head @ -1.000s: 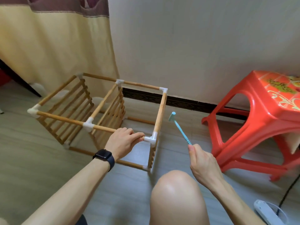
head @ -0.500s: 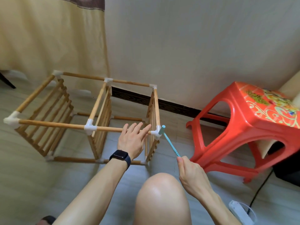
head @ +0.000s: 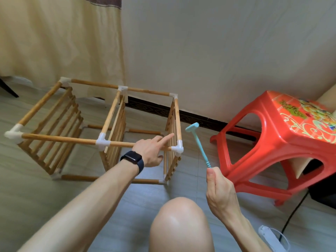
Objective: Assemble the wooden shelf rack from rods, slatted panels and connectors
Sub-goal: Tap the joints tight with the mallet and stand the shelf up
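The wooden rack (head: pixel 60 139) lies on its side on the floor, its rods joined by white connectors, with slatted panels standing upright inside. My left hand (head: pixel 151 151) rests on the near top rod beside the front right connector (head: pixel 178 148), fingers straight and pointing right. My right hand (head: pixel 218 188) grips the handle of a small light-blue plastic hammer (head: pixel 198 142). The hammer head hangs in the air a little to the right of that connector, not touching it.
A red plastic stool (head: pixel 283 142) stands close on the right against the wall. A white power strip (head: pixel 271 239) and black cable lie at the lower right. My bare knee (head: pixel 180 224) is in the foreground. A curtain (head: pixel 60 39) hangs behind the rack.
The hammer head has swung back up and right, away from the front right connector it touched half a second ago. My left hand stays on the rod with fingers extended.
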`<state>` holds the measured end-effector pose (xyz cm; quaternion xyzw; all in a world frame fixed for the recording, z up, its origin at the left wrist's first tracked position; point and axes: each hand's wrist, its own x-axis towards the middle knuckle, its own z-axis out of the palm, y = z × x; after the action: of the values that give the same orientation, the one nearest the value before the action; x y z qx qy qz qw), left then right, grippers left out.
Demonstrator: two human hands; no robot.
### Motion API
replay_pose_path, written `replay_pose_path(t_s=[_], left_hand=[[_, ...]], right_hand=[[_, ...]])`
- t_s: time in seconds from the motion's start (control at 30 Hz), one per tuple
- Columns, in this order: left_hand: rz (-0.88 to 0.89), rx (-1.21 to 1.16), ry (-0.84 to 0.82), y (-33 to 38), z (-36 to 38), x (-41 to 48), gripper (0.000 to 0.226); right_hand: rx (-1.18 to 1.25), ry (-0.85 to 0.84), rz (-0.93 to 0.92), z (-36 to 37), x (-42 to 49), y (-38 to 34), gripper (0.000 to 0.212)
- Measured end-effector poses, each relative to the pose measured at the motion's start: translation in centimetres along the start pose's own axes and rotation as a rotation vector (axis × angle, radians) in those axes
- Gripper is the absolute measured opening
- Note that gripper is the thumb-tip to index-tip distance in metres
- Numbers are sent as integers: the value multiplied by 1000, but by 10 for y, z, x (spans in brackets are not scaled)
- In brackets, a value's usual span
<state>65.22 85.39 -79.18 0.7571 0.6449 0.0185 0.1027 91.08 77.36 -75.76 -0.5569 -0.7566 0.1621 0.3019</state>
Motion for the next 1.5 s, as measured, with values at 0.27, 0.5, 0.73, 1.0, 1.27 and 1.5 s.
replay_pose_path(t_s=[0.27,0.5,0.73,1.0,1.27,1.5], left_hand=[[267,374,-94,-3,-35,55,121],[379,361,-126,9,-31,87,98],[377,249,-73,6,-31,98,91],[363,181,-56,6,-28,97,91],[351,192,-67,6,-28,96,91],[341,184,-68,5,-28,98,89]], right_hand=[[-1,-12,41,21,-14,19,33],[-17,-18,109,31,-7,30,35],[-125,38,116,25,14,23,36],[-347,-198,122,21,28,24,33],[-439,-159,81,18,33,18,33],[-407,-207,66,18,30,13,31]])
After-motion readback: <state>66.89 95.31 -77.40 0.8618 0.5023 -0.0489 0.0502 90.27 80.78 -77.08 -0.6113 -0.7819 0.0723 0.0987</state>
